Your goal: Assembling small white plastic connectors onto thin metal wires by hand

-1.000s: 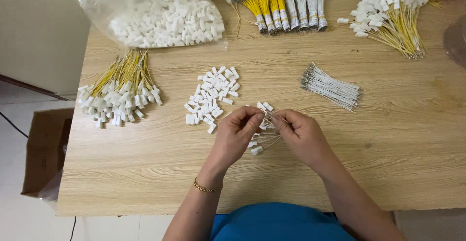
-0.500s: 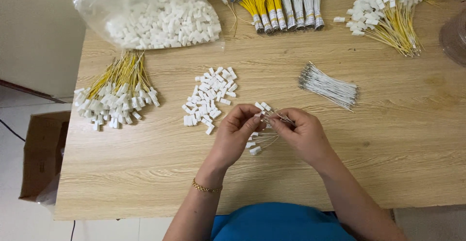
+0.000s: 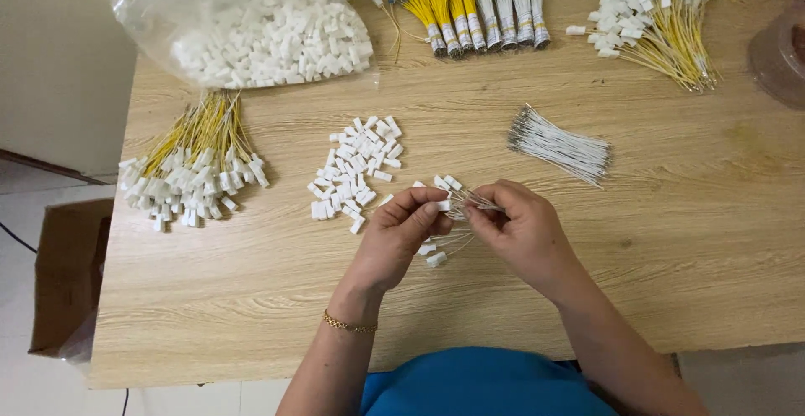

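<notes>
Over a pale wood counter [image 3: 251,315], your two hands meet just right of the loose pile of white connectors [image 3: 356,169], the landmark for everything here. Your left hand [image 3: 401,236], a thin gold bracelet [image 3: 349,325] at its wrist, has its grip closed on a single white connector housing [image 3: 442,205], pinched between thumb and fingertips. Your right hand [image 3: 521,233] has its grip closed on a thin white wire [image 3: 482,207], whose long axis runs roughly left to right, its free end aimed toward the housing. The two sit tip to tip, the wire just right of the housing; whether its end has entered the housing cannot be told. Your left hand is the nearer one to the pile.

Under and just below your hands, right of the pile, lies a small scatter of wires already fitted with connectors [image 3: 440,252]. Farther right of the pile lies a bundle of bare white wires [image 3: 559,145], lying slantwise. Left of the pile sits a heap of yellow wires with white connectors [image 3: 194,169]. Beyond the pile, toward the far edge, a clear bag of white connectors [image 3: 268,34] lies on its side, with taped bundles of yellow and white wires [image 3: 474,5] to its right and another yellow-wired heap [image 3: 658,18] at the far right corner. A cardboard box [image 3: 67,273] stands on the floor, off the counter's left side.
</notes>
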